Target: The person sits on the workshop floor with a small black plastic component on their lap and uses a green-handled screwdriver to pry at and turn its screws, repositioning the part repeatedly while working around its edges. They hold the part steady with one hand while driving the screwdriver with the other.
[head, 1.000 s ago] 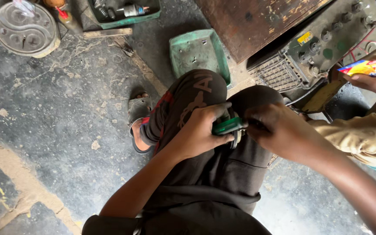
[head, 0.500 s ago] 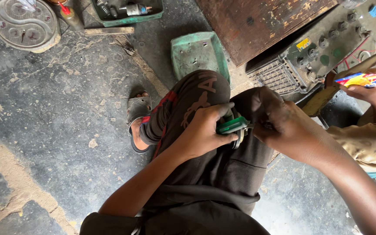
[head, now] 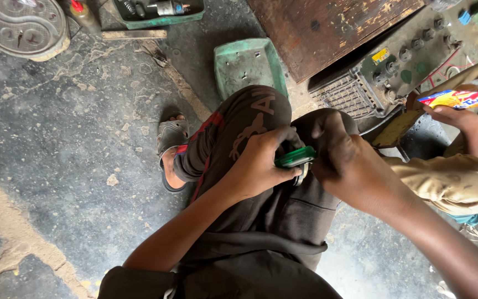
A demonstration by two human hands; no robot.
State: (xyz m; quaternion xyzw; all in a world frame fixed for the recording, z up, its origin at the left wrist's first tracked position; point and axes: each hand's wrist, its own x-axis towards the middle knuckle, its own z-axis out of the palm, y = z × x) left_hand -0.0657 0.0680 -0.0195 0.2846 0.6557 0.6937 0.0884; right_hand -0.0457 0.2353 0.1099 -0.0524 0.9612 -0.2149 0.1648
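Right on the person's knees sits a small green plastic piece (head: pixel 296 158), so it stays steady; the left hand (head: pixel 261 163) grips one end tight, the right hand (head: pixel 341 160) pinches the other, beside a green metal tray (head: pixel 247 66)

small green plastic part (head: pixel 296 158), level, over lap, btwn both hands

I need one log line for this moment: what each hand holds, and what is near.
left hand: grips small green part | right hand: on same part, over knees | nearby: green tray, another person's hand with wrapper
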